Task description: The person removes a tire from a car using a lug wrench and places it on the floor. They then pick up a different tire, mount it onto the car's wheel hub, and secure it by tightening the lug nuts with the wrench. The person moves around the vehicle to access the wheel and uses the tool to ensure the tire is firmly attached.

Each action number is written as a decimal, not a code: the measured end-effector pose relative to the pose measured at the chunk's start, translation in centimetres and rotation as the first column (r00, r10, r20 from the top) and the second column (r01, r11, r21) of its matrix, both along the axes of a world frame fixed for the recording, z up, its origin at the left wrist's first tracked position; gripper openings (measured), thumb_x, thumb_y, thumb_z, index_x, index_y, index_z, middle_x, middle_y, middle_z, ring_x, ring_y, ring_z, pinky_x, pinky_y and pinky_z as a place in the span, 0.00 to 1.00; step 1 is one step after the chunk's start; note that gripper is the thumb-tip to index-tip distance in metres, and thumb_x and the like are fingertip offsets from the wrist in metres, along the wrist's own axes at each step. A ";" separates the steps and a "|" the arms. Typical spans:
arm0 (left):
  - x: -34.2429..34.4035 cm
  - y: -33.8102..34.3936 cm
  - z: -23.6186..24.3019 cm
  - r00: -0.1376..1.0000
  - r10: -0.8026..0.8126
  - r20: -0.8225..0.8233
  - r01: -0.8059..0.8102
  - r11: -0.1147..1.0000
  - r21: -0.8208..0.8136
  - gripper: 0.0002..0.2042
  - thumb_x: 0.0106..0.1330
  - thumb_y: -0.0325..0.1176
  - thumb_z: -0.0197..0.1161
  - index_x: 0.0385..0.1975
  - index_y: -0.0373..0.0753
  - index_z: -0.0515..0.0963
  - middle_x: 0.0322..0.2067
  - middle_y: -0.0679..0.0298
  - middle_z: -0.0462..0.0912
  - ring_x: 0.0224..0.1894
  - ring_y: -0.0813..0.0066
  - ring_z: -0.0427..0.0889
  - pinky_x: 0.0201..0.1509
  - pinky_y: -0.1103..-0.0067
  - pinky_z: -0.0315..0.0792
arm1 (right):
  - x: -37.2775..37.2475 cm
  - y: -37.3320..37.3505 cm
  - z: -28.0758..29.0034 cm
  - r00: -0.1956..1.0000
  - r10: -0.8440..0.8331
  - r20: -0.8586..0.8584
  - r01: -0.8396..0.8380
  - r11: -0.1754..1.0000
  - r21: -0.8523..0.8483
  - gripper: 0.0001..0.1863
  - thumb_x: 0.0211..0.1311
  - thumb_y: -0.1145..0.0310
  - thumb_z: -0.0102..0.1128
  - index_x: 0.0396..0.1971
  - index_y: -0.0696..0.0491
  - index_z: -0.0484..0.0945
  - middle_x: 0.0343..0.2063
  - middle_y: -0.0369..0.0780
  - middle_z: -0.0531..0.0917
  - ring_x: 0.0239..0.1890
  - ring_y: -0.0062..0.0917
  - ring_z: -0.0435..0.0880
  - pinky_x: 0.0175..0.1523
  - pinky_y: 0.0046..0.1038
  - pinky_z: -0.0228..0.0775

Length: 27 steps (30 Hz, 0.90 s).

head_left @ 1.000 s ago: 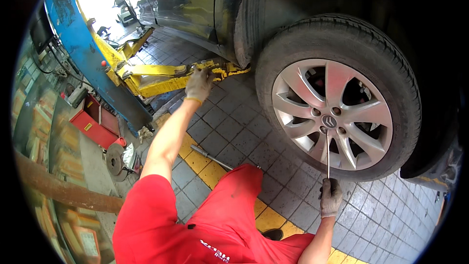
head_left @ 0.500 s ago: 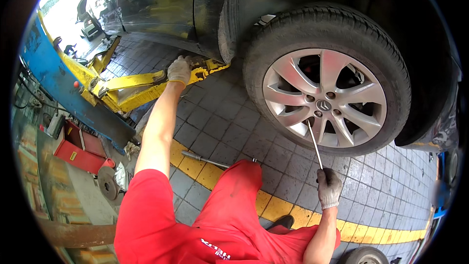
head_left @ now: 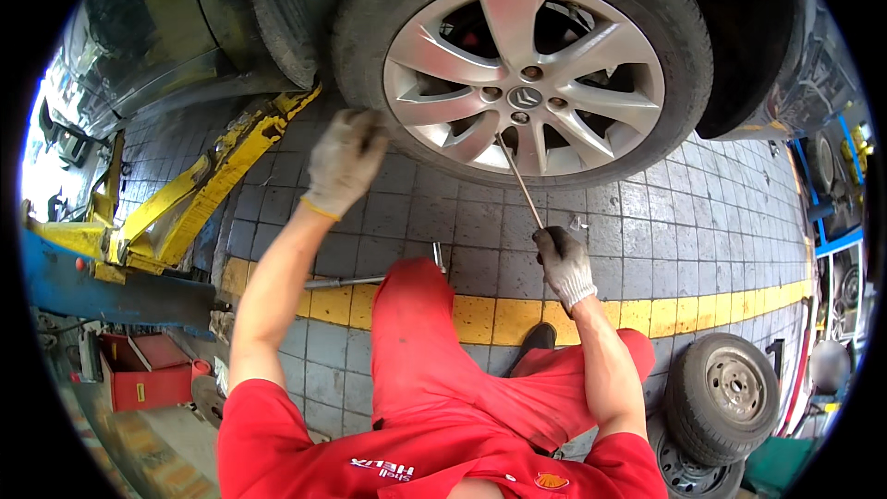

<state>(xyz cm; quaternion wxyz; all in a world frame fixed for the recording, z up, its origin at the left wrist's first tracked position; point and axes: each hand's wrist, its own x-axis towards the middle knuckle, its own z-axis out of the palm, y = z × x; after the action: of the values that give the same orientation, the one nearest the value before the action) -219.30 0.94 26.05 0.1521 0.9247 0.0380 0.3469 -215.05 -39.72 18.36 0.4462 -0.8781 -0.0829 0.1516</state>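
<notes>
The raised car's wheel [head_left: 527, 9] fills the top centre, its silver alloy rim showing several bolts. My right hand [head_left: 564, 263], in a dirty knit glove, grips a long thin metal rod [head_left: 523, 183] whose far end reaches the rim among the lower spokes, below the centre cap. My gloved left hand [head_left: 344, 162] is raised just off the tyre's lower left, between it and the yellow lift arm [head_left: 212, 199]; its bent fingers are blurred. A metal bar tool [head_left: 321, 283] lies on the floor beside my left knee, partly hidden by it.
The blue lift post [head_left: 111, 296] stands at left, with a red toolbox [head_left: 148, 379] and a brake disc below. Two stacked spare wheels [head_left: 702, 407] sit at lower right. A yellow tiled stripe [head_left: 679, 314] crosses the grey floor. A blue rack [head_left: 832, 245] stands at far right.
My view has swung right, centring the wheel. My left hand has left the lift arm and moved toward the tyre. My right hand still holds the rod at the rim.
</notes>
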 end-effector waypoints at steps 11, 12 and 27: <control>9.9 -13.8 -1.9 0.939 -0.288 -0.188 0.277 0.957 -0.084 0.19 0.75 0.36 0.61 0.63 0.41 0.82 0.51 0.48 0.84 0.50 0.46 0.87 0.54 0.56 0.82 | -0.1 1.2 0.1 0.963 -0.071 -0.259 0.139 0.958 0.252 0.20 0.81 0.56 0.55 0.54 0.58 0.84 0.27 0.39 0.84 0.22 0.24 0.81 0.27 0.29 0.78; 10.2 -14.1 -1.8 0.943 -0.278 -0.184 0.272 0.961 -0.059 0.20 0.75 0.35 0.60 0.64 0.40 0.81 0.51 0.48 0.83 0.51 0.46 0.86 0.55 0.56 0.81 | -0.1 1.2 0.4 0.960 -0.069 -0.272 0.142 0.956 0.257 0.20 0.81 0.57 0.56 0.55 0.59 0.83 0.27 0.39 0.84 0.22 0.24 0.81 0.27 0.29 0.78; 10.7 -16.5 -4.9 0.984 -0.177 -0.018 0.178 0.974 0.138 0.31 0.64 0.32 0.68 0.70 0.39 0.74 0.56 0.51 0.79 0.58 0.50 0.80 0.64 0.55 0.74 | 0.0 1.9 -2.7 0.990 -0.138 -0.001 0.132 0.952 0.278 0.14 0.78 0.62 0.61 0.51 0.57 0.85 0.33 0.46 0.89 0.33 0.34 0.88 0.43 0.40 0.81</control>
<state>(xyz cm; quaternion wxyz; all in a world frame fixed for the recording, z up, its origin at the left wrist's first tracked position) -208.56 -15.53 21.16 0.1178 0.9337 -0.0685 0.3311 -215.08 -37.85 15.67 0.5732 -0.8119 -0.0473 0.0996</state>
